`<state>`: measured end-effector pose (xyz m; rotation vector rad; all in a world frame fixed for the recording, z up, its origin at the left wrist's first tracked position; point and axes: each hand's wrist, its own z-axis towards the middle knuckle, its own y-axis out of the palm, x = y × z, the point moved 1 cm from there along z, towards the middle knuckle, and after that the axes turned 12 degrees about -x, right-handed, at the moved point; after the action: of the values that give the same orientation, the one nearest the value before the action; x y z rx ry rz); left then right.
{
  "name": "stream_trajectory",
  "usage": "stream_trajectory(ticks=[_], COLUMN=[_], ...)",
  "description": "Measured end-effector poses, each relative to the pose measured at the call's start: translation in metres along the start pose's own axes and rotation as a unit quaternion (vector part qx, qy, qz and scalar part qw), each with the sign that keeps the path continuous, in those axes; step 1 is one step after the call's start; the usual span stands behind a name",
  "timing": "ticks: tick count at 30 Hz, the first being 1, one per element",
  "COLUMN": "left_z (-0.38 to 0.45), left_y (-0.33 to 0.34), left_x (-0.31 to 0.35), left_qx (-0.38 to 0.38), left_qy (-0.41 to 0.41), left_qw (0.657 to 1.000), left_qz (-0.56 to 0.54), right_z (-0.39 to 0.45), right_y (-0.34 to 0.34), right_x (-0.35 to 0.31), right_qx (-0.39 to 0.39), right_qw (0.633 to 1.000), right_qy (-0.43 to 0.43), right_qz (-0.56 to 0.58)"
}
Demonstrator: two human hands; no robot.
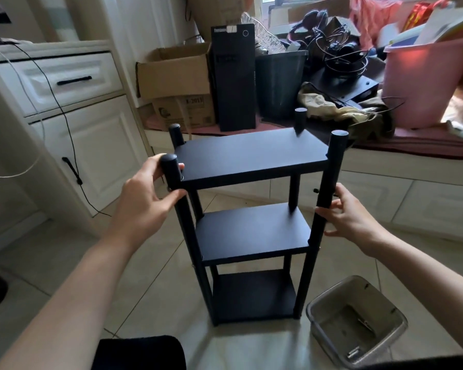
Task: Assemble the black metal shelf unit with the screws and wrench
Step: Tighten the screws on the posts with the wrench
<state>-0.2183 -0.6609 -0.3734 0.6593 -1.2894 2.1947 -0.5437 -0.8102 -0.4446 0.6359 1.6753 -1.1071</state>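
On the tiled floor, the shelf unit (pixel 251 156) is standing upright. The left hand (pixel 145 198) is gripping the near-left post (pixel 171 172) while the right hand (pixel 350 214) is pinching the near-right post (pixel 329 188), probably steadying the frame to test it.

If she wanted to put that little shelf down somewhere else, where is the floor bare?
Bare tile lies left of the shelf unit, between it and the white cabinet, though a black cable trails there. The plastic container fills the floor to the right. The window seat behind is crowded with boxes and a pink tub.

Cluttered home room, white cabinets (pixel 72 108), cardboard boxes (pixel 177 73)
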Motion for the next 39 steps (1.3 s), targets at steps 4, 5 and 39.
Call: stream_trajectory(ticks=[4, 5, 39], left_z=[0.012, 0.016, 0.019], left_y=[0.012, 0.014, 0.164], left_x=[-0.001, 0.0, 0.12], left_qx=[0.014, 0.014, 0.046], left_qy=[-0.02, -0.035, 0.282], left_qw=[0.999, 0.998, 0.913], left_qz=[-0.023, -0.041, 0.293], right_z=[-0.023, -0.029, -0.096], right_y=[-0.009, -0.011, 0.0], right_x=[0.003, 0.004, -0.009], right_qx=[-0.018, -0.023, 0.072], right_qw=[1.0, 1.0, 0.988], right_qy=[-0.009, -0.011, -0.092], right_qz=[-0.003, -0.001, -0.105])
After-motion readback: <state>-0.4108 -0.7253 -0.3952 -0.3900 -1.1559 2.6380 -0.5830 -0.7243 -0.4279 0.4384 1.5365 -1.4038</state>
